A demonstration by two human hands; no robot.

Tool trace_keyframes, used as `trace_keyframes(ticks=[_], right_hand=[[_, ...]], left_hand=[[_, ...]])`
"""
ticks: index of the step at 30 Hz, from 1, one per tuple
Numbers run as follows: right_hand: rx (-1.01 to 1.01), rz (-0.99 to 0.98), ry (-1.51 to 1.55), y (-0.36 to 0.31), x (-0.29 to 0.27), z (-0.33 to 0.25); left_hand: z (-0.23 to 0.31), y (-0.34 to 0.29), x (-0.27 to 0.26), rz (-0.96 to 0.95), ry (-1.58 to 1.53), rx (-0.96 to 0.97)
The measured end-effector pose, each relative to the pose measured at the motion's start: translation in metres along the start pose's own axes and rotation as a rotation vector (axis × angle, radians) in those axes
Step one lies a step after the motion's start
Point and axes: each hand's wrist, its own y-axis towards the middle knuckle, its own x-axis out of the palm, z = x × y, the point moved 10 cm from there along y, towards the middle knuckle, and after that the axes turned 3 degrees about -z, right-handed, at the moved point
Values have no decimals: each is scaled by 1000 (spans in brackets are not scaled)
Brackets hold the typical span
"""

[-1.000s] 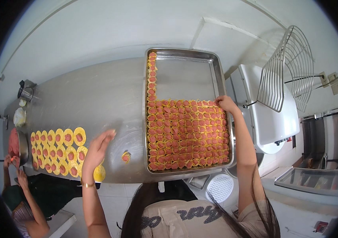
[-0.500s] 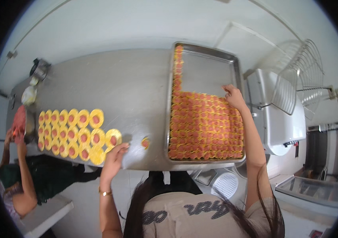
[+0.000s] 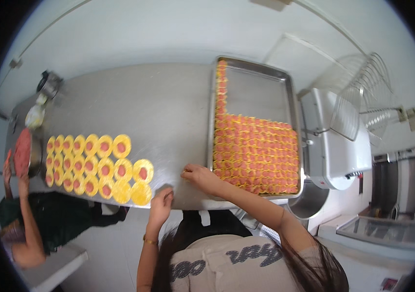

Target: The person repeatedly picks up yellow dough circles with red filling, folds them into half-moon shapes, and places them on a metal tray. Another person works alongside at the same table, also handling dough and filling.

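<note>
Yellow round dumpling wrappers (image 3: 90,165) lie in rows on the steel table, most with a dab of pink meat filling. Two wrappers at the near right end (image 3: 141,193) show no filling. Just right of them is my left hand (image 3: 160,204), fingers curled closed; whatever they hold, if anything, is hidden. My right hand (image 3: 202,179) reaches across the near left edge of the metal tray (image 3: 211,121), fingertips pinched low over the table, their contents not visible. Packed rows of open-topped meat dumplings (image 3: 256,151) fill the tray's near part, with one column along its left side.
At the far left a co-worker's hands (image 3: 24,185) are at a metal bowl (image 3: 36,155) with a mound of pink meat (image 3: 22,151). A white machine (image 3: 336,146) and a wire rack (image 3: 351,114) stand right of the tray. The steel table (image 3: 139,102) stretches behind the wrappers.
My right hand has come from over the tray to the table on its left, where a lone dumpling lay, now out of sight. My left hand has shifted right, away from the wrappers.
</note>
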Motion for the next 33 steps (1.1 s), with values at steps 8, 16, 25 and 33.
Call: trace_keyframes(ticks=[8,16,25,33], right_hand=[[381,484,-114,-147,-247,191],[407,112,-383,-196,-250,312],[265,0,-519,-203,-227,322],[365,-59,-443,-207,-226,323]], left_hand=[[-6,8,1,38,-52,77],[-8,17,9,257,75,18],[-24,22,8,324,109,-52],[-17,25,10,342,136,-4]])
